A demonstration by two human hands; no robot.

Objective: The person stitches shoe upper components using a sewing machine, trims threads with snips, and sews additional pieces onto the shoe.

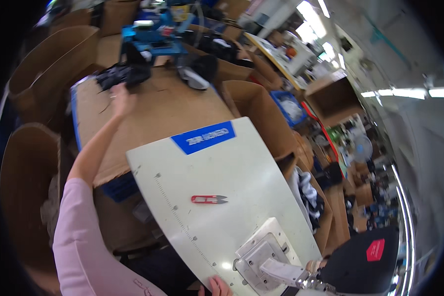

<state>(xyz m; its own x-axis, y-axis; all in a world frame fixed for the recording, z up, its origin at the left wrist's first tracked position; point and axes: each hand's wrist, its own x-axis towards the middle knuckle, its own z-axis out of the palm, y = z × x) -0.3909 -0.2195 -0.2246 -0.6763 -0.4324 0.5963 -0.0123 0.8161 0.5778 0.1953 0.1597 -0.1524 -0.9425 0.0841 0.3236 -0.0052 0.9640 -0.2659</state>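
My left arm in a pink sleeve stretches up to the far left. There my left hand [124, 102] meets the near edge of a bunched black cloth [128, 74] on a cardboard-covered table [158, 111]. Its fingers are blurred, so whether they grip the cloth cannot be made out. At the lower edge my right hand [219, 286] rests with bent, apart fingers on the rim of a white sewing machine table [182, 170]; nothing shows in them. Red-handled thread snips [209, 199] lie on this white top, beyond the machine's metal plate [264, 259].
A black machine head [362, 261] stands at the lower right. Tall cardboard boxes [54, 59] line the left, and another open box [256, 106] holding clothes adjoins the right side. A blue stand [153, 44] and a grey-and-black object [196, 76] sit at the far end.
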